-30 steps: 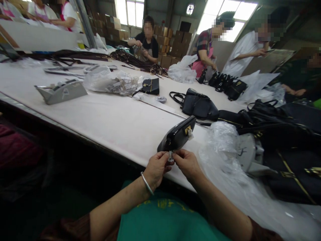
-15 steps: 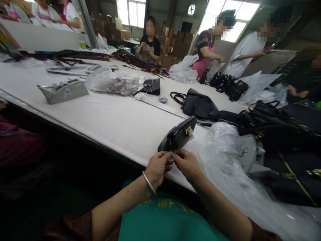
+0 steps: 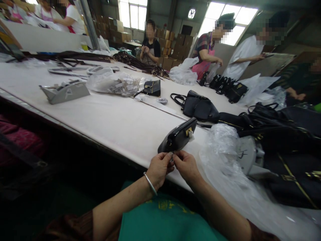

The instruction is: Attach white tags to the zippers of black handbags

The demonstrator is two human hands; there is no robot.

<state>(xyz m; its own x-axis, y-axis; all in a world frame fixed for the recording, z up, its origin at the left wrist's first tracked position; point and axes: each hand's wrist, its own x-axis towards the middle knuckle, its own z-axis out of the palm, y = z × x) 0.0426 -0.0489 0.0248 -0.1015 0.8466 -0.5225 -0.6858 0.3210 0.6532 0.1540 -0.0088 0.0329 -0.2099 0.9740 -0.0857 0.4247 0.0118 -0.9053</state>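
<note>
A: What has moved since half a second ago?

B: Very little. Both hands and the black clutch [image 3: 177, 140] sit a touch lower in view, and the co-worker in black [image 3: 150, 50] at the far end has both hands up at chest height.

A: And the fingers?

B: The left hand [image 3: 159, 167] and right hand [image 3: 187, 165] meet thumb to fingertip, pinched together on a small metal fitting [image 3: 171, 156] at the clutch's near end. What kind of fitting it is, I cannot tell.

A: Where does the clutch lie?

B: At twelve o'clock from the hands, tilted, its near end over the table [image 3: 112, 117] edge, its gold clasp [image 3: 188, 131] at the far end.

A: Anything crowding it?

B: Crumpled clear plastic [image 3: 225, 157] just beside it at three o'clock, with a heap of black bags [image 3: 288, 134] beyond. A black handbag [image 3: 198, 107] lies at one o'clock. A grey tape dispenser [image 3: 65, 92] is well apart at ten o'clock, near a bag of paper tags [image 3: 112, 83]. The tabletop at eleven o'clock is bare
</note>
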